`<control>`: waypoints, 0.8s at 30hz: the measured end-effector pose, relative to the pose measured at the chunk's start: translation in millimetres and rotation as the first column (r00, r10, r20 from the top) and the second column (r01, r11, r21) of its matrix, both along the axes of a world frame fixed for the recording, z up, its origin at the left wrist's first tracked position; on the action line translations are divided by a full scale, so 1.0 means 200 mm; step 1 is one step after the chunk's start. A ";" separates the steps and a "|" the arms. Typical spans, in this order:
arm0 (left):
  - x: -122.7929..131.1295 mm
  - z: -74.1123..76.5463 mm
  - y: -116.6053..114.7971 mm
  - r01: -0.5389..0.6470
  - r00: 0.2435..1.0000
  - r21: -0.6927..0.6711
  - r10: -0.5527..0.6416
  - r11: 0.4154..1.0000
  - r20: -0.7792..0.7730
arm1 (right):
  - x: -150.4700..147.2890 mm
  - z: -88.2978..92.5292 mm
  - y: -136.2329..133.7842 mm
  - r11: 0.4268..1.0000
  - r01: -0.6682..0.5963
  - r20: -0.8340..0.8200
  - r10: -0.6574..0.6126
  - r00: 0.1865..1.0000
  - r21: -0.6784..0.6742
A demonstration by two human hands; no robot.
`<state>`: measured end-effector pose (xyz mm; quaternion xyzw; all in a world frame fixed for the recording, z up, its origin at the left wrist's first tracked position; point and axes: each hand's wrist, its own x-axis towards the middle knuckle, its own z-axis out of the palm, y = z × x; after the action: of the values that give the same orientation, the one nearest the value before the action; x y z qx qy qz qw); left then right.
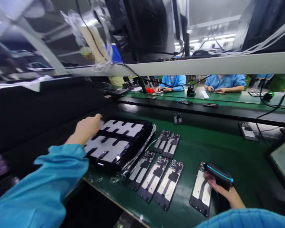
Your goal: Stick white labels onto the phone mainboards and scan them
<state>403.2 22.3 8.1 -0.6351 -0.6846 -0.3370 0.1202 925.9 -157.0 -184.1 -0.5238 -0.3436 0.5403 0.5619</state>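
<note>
My left hand is closed at the far left side of a stack of black trays with pale, slotted compartments. Its fingertips face away, so whatever they pinch cannot be made out. My right hand is wrapped round a black handheld device with a glowing blue strip. The device's front end is over the upper part of an opened phone lying on the green mat. Several more opened phones lie in two rows between the trays and my right hand, their inner boards and silver plates facing up.
Clear plastic wrap hangs along the trays' right side. A black ledge and a white beam cross behind the green table. A screen and cables stand at right. Two people in blue sleeves work across.
</note>
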 end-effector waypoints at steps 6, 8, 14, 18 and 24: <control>1.32 -0.46 -0.07 0.585 0.809 -0.143 -0.563 0.798 0.170 | -0.03 0.03 -0.07 0.993 -0.115 0.140 0.116 0.983 -0.016; 1.58 -0.61 -0.13 0.670 0.729 -0.138 -0.613 0.729 0.303 | -0.05 0.03 -0.08 0.993 -0.120 0.139 0.118 0.983 0.011; 1.61 -0.66 -0.15 0.734 0.641 -0.108 -0.633 0.670 0.435 | -0.08 0.03 -0.08 0.991 -0.114 0.169 0.100 0.980 0.070; 1.59 -0.72 -0.21 0.815 0.503 -0.126 -0.584 0.565 0.637 | -0.01 0.05 -0.04 0.990 -0.097 0.113 0.085 0.990 0.105; 1.71 -0.94 -0.44 0.955 0.282 -0.173 -0.552 0.242 0.785 | 0.09 0.06 0.14 0.995 -0.074 -0.227 0.087 0.970 0.067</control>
<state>744.8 -66.6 -179.2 -0.7548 -0.3183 -0.2708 -0.5056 944.6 -129.0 -171.6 -0.4271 -0.3130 0.6092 0.5904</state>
